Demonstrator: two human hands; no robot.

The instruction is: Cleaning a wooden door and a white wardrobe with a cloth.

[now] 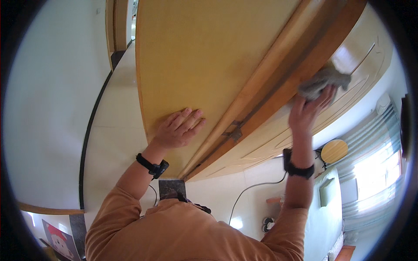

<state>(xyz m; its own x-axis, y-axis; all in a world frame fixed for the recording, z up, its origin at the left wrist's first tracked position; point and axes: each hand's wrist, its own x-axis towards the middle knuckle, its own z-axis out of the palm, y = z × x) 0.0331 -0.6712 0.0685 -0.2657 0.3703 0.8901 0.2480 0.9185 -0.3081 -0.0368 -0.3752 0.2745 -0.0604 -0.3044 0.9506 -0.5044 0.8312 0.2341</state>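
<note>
My left hand [180,128] lies flat against a smooth yellowish wooden panel [204,56], its fingers spread a little and nothing in them. With my right hand [307,111] I press a crumpled grey cloth [324,82] against the upper part of a moulded wooden door [270,148]. My fingers partly cover the cloth. Between the two hands runs a brown wooden frame edge [278,95] with a dark groove. A small metal latch plate [234,130] sits low in that groove.
A white wall [52,108] with a black baseboard stands on the left. To the right are a bed [324,213], a round wooden stool [334,151] and a curtained window [379,174]. A cable [250,187] hangs near my right arm. Shoes [267,224] lie on the tiled floor.
</note>
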